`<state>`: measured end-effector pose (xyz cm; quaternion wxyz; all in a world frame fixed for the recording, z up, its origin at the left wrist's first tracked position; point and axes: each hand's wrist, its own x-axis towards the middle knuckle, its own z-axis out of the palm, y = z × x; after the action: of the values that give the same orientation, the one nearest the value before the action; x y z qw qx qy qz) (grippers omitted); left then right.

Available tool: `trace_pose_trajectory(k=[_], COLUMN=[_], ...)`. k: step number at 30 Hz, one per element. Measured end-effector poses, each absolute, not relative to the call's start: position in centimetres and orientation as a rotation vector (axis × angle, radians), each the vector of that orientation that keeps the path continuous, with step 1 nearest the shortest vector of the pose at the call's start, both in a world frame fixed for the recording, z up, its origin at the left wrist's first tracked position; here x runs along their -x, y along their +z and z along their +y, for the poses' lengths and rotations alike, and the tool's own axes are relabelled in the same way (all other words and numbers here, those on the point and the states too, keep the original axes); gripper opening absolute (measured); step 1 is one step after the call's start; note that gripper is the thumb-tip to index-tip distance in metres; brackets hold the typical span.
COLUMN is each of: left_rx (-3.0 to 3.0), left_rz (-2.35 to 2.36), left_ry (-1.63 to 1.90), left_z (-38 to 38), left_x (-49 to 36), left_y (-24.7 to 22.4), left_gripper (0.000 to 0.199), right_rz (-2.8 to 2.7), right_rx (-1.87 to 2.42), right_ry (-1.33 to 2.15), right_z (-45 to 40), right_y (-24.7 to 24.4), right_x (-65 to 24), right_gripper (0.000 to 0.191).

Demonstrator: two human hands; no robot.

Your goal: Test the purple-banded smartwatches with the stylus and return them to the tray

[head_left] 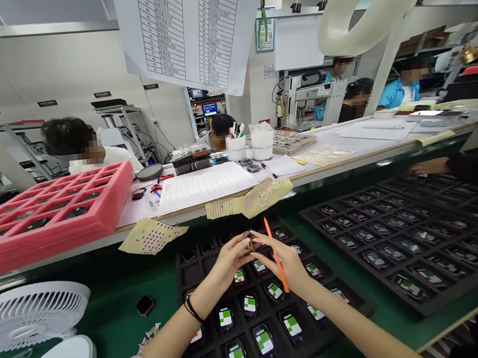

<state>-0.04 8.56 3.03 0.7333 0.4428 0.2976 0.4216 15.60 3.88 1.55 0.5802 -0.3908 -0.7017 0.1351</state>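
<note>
Above a black foam tray of watch-like devices with green and white screens, my two hands meet. My left hand is closed on a small dark device, held on edge, with a gold-coloured part visible. My right hand touches the same device with its fingertips and also holds an orange stick, which points up and away from me. The device's details are too small to tell.
A second black tray lies at the right, with another person's hand at its far edge. One device lies on the green mat. A white fan stands left. Beyond is a shelf with a pink foam tray.
</note>
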Motion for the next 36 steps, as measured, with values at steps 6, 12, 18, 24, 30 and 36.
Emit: trace_pose_trajectory(k=[6, 12, 18, 24, 30, 36], left_rx=[-0.867, -0.840, -0.641, -0.578, -0.552, -0.506], left_rz=[0.595, 0.551, 0.474, 0.494, 0.479, 0.486], left_ry=[0.905, 0.842, 0.829, 0.817, 0.769, 0.784], left_z=[7.8, 7.1, 6.3, 5.5, 4.9, 5.3], left_x=[-0.2, -0.3, -1.1, -1.6, -1.8, -3.2], left_y=[3.0, 3.0, 2.8, 3.3, 3.3, 3.2], left_gripper=[0.037, 0.038, 0.024, 0.026, 0.026, 0.021], right_rz=[-1.702, -1.731, -1.796, -1.791, -1.748, -1.699], right_rx=[0.843, 0.764, 0.751, 0.806, 0.742, 0.753], right_ry=[0.044, -0.114, -0.239, -0.421, -0.604, -0.575], right_z=[4.1, 4.1, 3.9, 3.5, 4.2, 4.7], right_y=[1.0, 0.7, 1.3, 1.6, 1.2, 0.9], right_x=[-15.7, -16.6, -16.2, -15.1, -15.5, -16.7], right_gripper=[0.040, 0.049, 0.054, 0.063, 0.060, 0.060])
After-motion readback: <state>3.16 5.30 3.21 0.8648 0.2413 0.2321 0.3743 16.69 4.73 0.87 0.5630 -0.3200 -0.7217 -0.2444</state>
